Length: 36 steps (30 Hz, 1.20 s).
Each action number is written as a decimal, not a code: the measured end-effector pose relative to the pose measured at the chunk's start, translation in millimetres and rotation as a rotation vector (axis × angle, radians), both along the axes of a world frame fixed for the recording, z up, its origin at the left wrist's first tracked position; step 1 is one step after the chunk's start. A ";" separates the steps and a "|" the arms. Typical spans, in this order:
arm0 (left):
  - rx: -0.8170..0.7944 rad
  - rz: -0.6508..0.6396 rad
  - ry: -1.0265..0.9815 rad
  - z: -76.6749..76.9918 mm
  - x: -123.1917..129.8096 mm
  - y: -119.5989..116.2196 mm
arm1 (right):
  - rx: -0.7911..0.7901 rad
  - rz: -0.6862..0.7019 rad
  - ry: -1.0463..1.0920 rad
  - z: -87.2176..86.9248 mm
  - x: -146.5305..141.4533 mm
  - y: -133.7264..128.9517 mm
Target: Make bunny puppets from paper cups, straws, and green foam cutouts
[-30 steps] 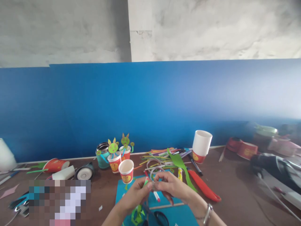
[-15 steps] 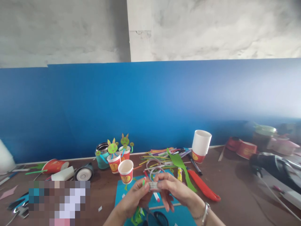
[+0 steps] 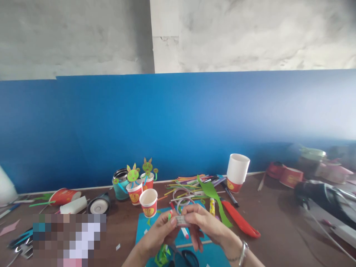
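Over a blue sheet (image 3: 217,256), my left hand (image 3: 160,233) and my right hand (image 3: 204,222) pinch a small pale rectangular piece (image 3: 182,221) between thumbs and fingers. Its exact kind is unclear. A thin green and red item (image 3: 170,215) pokes up by the left fingers; whether it is gripped I cannot tell. Several right-hand fingers hang loosely below the pinch. Just beneath the hands lie dark-handled scissors (image 3: 190,257), green paper scraps (image 3: 162,256) and a white pen with a pinkish-red end (image 3: 185,233).
A paper cup (image 3: 148,202) stands beyond my left hand, near cups with green animal figures (image 3: 133,174). Thin coloured sticks (image 3: 189,181), a green paper strip (image 3: 213,193), a red sleeve-like item (image 3: 241,220) and stacked cups (image 3: 237,170) lie farther right. A blue partition (image 3: 172,122) rises behind.
Almost nothing differs. Both hands keep pinching the pale piece, which has tilted very slightly.
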State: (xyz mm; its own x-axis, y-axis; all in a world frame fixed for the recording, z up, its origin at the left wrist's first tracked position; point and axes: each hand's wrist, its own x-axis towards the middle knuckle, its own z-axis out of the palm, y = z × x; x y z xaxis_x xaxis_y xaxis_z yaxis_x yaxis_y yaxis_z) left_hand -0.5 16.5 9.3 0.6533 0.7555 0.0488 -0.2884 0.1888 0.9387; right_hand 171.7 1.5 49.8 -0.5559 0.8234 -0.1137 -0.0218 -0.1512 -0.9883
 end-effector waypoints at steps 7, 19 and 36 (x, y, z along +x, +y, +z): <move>-0.022 0.006 0.058 5.0 -1.6 0.8 | 0.043 -0.130 -0.180 0.1 1.0 4.4; -0.193 0.033 -0.055 -8.1 3.1 0.7 | -0.075 0.109 -0.009 9.3 12.6 1.9; 0.053 0.054 0.150 1.6 4.0 2.5 | -0.004 -0.130 -0.310 -1.8 -1.0 6.2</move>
